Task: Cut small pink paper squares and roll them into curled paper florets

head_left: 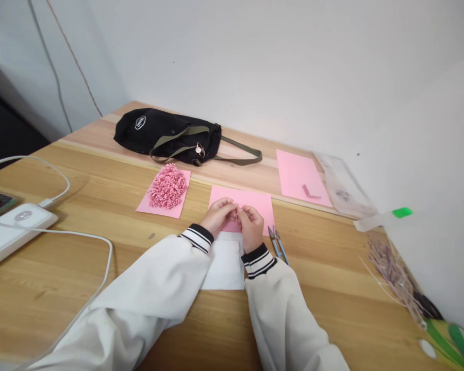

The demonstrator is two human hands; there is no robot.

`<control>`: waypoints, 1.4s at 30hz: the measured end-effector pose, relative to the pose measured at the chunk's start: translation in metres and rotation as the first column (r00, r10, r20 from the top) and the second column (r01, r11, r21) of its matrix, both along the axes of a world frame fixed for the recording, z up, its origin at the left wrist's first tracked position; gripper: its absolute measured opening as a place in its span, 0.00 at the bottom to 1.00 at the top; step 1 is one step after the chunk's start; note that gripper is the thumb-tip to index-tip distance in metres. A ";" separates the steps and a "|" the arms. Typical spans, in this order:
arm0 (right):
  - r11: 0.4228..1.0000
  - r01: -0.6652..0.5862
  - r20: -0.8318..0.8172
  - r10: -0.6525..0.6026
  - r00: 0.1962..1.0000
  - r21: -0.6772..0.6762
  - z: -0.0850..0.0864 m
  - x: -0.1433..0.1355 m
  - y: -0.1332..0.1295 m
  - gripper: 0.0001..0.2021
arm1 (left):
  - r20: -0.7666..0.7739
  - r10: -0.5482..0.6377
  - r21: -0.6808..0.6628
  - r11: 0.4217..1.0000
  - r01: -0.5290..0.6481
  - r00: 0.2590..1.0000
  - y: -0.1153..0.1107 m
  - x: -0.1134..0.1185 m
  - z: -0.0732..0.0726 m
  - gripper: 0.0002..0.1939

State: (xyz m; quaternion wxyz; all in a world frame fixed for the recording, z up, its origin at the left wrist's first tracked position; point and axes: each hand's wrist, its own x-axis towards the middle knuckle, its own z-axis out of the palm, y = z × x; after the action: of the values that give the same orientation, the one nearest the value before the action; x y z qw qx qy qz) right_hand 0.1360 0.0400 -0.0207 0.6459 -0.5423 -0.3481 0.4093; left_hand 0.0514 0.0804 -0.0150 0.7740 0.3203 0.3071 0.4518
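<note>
My left hand and my right hand meet fingertip to fingertip over a pink sheet. Both are closed in a pinch; whatever lies between the fingers is too small to make out. Below them a white paper lies between my forearms, partly under the cuffs. A small pair of blue-handled snips rests just right of my right wrist. To the left, a heap of pink beaded stamens sits on a smaller pink card.
A black bag with olive straps lies at the back. Another pink sheet and a clear plastic sleeve are at the back right. Dried stems lie along the right edge. A white power strip with cables is at the left.
</note>
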 end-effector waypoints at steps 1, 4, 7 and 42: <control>1.000 0.001 0.001 -0.001 1.000 0.000 0.000 0.000 0.000 0.09 | 0.003 -0.002 -0.003 1.000 0.002 1.000 0.000 0.000 0.000 0.10; 1.000 0.007 0.000 -0.007 1.000 -0.007 0.000 0.000 0.000 0.08 | 0.014 -0.004 -0.009 1.000 0.004 1.000 0.000 0.000 0.000 0.10; 1.000 0.015 0.003 -0.015 1.000 -0.020 0.001 0.000 0.000 0.08 | 0.016 0.000 -0.014 1.000 0.000 1.000 0.000 0.000 0.000 0.09; 1.000 -0.001 -0.025 0.001 1.000 -0.015 0.002 0.000 0.000 0.07 | 0.023 -0.007 0.010 1.000 0.007 1.000 -0.001 -0.001 -0.001 0.08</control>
State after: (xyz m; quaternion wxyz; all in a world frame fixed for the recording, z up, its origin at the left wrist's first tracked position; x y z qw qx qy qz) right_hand 0.1363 0.0400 -0.0184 0.6457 -0.5420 -0.3372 0.4191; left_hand 0.0505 0.0794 -0.0161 0.7774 0.3197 0.2948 0.4543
